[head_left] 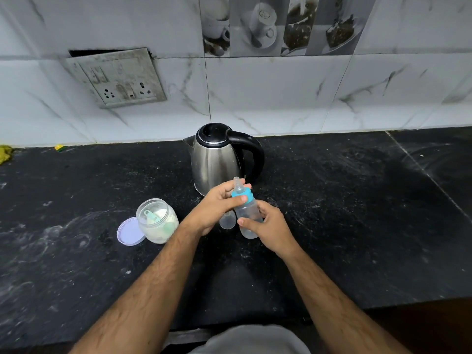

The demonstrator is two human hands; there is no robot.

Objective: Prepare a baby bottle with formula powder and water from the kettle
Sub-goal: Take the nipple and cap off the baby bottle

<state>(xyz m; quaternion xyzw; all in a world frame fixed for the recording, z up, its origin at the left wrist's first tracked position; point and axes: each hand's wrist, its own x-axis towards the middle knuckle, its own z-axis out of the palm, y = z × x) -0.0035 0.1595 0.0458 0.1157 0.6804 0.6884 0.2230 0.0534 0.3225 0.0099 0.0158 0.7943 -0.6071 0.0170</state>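
Observation:
A clear baby bottle with a blue collar and a teat stands tilted in front of the steel kettle. My right hand grips the bottle's body. My left hand wraps its fingers around the blue collar. A clear bottle cap sits on the counter between my hands. An open formula jar with white powder and a pale green scoop inside stands to the left, its lilac lid leaning beside it.
The black stone counter stretches wide on both sides. A tiled wall with a socket plate rises behind the kettle. A yellow cloth lies at the far left edge. The counter's front edge runs just above my lap.

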